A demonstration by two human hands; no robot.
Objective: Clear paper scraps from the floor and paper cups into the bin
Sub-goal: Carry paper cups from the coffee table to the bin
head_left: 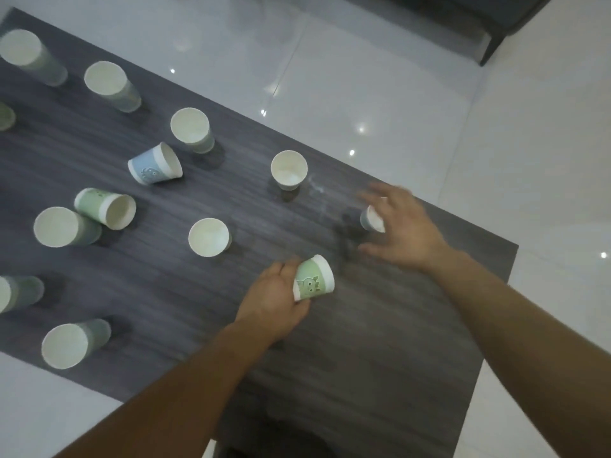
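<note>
Several paper cups stand or lie on a dark wood-grain table [380,325]. My left hand [274,302] grips a green cup [312,280] with a cartoon print, tilted on its side just above the tabletop. My right hand [401,223] is blurred, with fingers spread over a small bluish cup [372,219] lying near the table's right edge; fingers and thumb flank the cup without closing on it. An upright cup [288,168] stands just beyond it, another [208,236] to the left of my left hand. No bin or paper scraps are visible.
A blue cup [155,163] and a green cup [105,208] lie tipped over at centre left, with more upright cups around them toward the left edge. White glossy floor tiles [380,94] surround the table. Dark furniture [496,24] sits at the top right.
</note>
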